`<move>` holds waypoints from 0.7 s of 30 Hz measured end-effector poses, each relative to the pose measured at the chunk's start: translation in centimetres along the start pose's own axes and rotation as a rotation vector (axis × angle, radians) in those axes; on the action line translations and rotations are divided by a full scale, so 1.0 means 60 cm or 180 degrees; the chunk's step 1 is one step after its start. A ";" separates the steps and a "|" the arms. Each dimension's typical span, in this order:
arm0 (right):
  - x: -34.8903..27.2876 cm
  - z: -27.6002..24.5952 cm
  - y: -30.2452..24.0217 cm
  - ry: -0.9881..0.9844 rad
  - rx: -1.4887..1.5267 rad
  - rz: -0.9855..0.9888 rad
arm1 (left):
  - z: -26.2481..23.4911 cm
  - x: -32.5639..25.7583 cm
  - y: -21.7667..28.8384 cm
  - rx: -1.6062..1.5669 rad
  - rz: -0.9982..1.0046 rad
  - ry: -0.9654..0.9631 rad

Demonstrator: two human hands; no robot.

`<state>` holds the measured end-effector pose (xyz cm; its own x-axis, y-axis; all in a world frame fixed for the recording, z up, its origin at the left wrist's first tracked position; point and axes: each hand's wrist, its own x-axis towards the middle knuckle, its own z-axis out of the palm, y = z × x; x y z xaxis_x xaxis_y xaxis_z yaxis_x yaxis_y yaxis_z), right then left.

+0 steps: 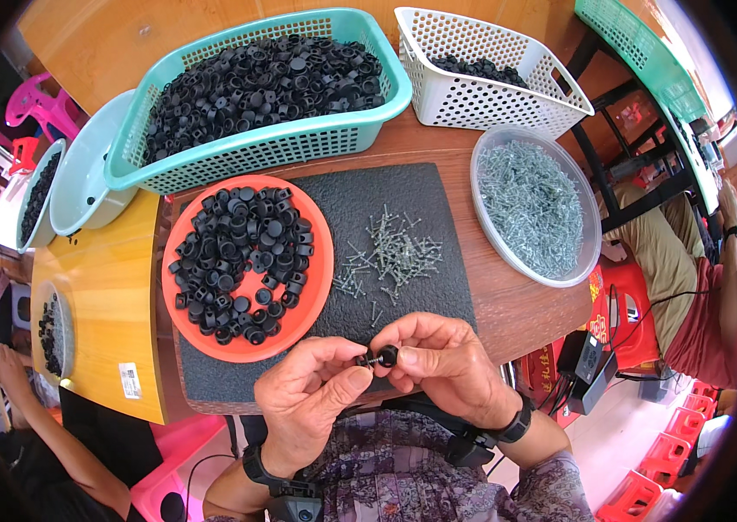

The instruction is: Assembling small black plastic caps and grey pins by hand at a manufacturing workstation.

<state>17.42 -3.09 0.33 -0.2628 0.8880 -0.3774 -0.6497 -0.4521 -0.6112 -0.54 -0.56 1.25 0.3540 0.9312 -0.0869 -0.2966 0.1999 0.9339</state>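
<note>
Close to the table's near edge, my left hand [309, 391] pinches a small dark piece [362, 358], mostly covered by the fingertips. My right hand [442, 361] holds a round black plastic cap [387, 355] between thumb and fingers. A short metal screw [374, 360] bridges the gap between the two pieces; how far it sits in either one I cannot tell. Left of the hands, an orange-red plate [323, 235] bears many more black caps [246, 228]. Loose screws [399, 252] lie scattered on the dark mat [333, 196] beyond my fingers.
Behind the plate stands a green basket [255, 161] heaped with black parts. A white basket [490, 104] is at the back right, above a clear tub of screws [529, 209]. Co-workers sit on both sides; an arm [64, 435] shows at left.
</note>
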 end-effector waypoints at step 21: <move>0.002 0.012 0.010 0.0171 -0.0206 -0.0239 | 0.001 0.006 0.004 0.1841 0.0871 0.0062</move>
<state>16.46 -3.17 0.41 -0.1753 0.9145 -0.3646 -0.6183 -0.3904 -0.6821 -0.41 -0.17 1.46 0.3155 0.9317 0.1801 0.1544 -0.2377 0.9590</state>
